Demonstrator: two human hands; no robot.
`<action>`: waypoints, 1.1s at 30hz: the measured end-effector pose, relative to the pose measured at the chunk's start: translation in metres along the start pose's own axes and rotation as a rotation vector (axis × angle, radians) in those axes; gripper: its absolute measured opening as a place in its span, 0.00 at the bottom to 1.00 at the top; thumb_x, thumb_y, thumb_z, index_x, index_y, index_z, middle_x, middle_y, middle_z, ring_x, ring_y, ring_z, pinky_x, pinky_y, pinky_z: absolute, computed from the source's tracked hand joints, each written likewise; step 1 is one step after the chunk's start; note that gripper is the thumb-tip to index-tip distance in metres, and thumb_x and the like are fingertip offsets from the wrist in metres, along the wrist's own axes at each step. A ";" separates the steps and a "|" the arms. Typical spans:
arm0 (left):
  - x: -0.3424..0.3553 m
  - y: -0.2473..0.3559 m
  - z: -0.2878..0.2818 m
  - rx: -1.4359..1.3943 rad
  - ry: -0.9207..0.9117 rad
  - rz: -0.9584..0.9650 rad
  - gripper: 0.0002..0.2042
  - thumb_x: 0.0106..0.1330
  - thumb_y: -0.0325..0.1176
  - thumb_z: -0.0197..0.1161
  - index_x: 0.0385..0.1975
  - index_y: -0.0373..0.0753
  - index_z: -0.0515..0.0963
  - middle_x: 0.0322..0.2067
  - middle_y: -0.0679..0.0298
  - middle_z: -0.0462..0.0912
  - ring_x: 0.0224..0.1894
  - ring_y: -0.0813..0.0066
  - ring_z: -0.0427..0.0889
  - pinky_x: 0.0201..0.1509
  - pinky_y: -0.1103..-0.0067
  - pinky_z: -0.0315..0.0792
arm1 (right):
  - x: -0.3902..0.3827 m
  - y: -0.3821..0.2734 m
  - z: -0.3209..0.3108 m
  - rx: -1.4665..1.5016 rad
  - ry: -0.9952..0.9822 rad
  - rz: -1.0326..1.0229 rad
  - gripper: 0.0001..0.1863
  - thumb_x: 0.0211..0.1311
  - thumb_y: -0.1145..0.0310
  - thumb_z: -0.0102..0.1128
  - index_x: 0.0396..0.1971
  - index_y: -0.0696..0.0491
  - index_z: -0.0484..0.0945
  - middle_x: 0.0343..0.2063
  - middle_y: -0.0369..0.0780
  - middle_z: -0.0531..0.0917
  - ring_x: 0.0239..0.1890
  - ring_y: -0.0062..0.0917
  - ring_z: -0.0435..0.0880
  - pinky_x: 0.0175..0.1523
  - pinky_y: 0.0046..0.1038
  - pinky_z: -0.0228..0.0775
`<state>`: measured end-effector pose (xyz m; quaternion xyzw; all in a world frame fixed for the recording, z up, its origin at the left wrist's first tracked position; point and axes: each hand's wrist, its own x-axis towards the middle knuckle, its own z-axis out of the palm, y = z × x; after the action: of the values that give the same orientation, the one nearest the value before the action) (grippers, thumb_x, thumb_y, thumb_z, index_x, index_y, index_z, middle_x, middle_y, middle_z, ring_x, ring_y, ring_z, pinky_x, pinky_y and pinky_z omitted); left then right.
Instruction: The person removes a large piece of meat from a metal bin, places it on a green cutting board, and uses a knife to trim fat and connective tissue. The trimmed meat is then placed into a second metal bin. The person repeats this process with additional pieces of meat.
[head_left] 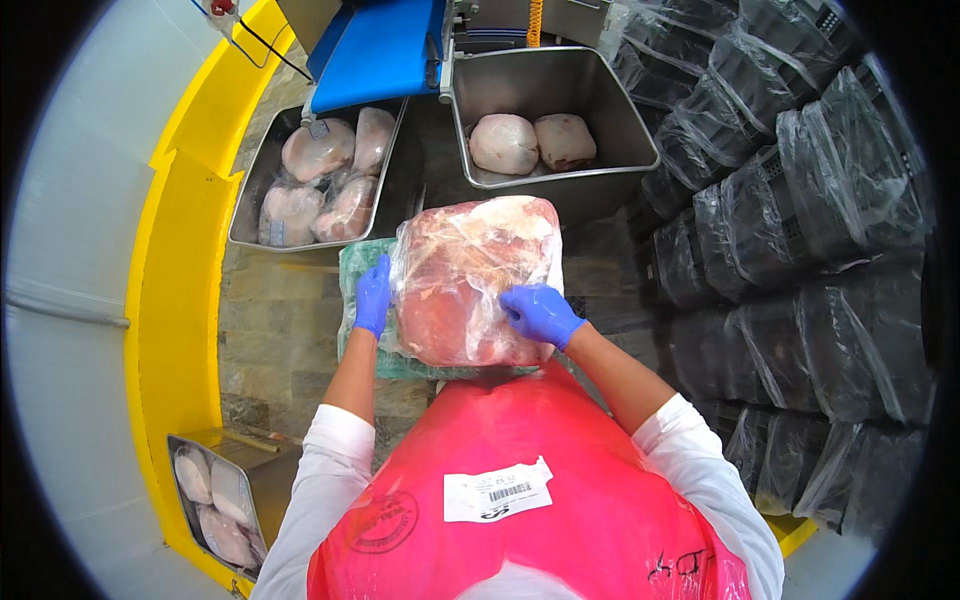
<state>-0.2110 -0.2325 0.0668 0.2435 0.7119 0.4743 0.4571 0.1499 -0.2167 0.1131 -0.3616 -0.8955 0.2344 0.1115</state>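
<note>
Here's the big, squarish, red meat block (470, 290) atop the green plastic crate (400, 368), blue-gloved right hand (540, 315) nearer its middle, pinching clear film (487, 305), blue-gloved left hand (373, 298) over the crate's left side, grip unclear.

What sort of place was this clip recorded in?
Most likely a meat-processing room: a large piece of raw meat, a metal tub holding two more pieces, and what looks like a blue conveyor belt all point that way.
</note>
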 end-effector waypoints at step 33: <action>-0.061 -0.003 -0.046 0.339 -0.236 -0.081 0.12 0.74 0.44 0.67 0.40 0.40 0.84 0.35 0.73 0.83 0.35 0.83 0.77 0.41 0.76 0.73 | -0.103 0.068 0.024 0.398 0.579 0.602 0.32 0.59 0.60 0.78 0.61 0.56 0.78 0.48 0.43 0.85 0.48 0.30 0.84 0.57 0.31 0.77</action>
<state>-0.2228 -0.3018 0.0959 0.3420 0.7323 0.2972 0.5083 0.2550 -0.2546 0.0552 -0.6275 -0.6202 0.3131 0.3514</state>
